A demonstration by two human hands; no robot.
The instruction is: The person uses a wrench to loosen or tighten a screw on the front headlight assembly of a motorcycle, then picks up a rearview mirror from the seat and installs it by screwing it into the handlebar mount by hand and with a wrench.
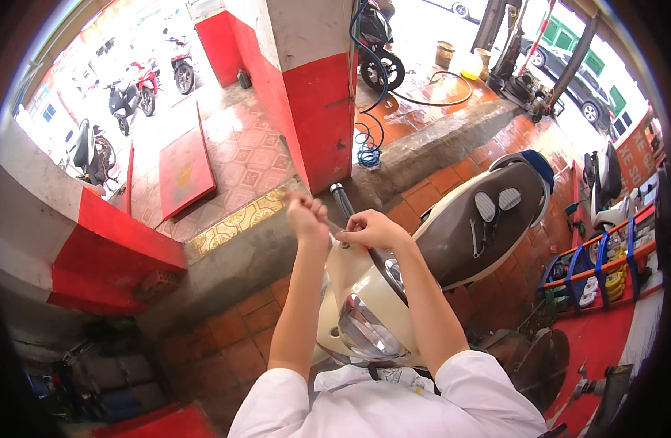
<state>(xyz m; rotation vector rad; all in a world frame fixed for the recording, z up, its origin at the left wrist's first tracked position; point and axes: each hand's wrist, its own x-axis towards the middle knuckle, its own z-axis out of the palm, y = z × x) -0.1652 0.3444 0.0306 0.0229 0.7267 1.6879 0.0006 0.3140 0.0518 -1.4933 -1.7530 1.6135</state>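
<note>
A cream scooter (337, 274) stands in front of me, its headlight (364, 328) toward my body. My left hand (307, 216) is raised just left of the handlebar, its fingers curled closed; whatever it may hold is hidden. My right hand (375, 229) reaches over the handlebar cover, with thumb and fingers pinched at a small dark fitting (345, 244). Beyond the hands a black handlebar grip (340, 196) sticks out. On the brown seat (452, 252) lie a wrench (474, 239) and two oval, grey-striped pieces (486, 206) with dark stems, which look like mirrors.
A red and white pillar (317, 109) rises close beyond the handlebar. Coiled blue hose (368, 152) hangs beside it. At right stands an orange and blue rack (605, 263) with bottles. A red ramp board (185, 171) lies at left, with parked motorbikes (123, 98) outside.
</note>
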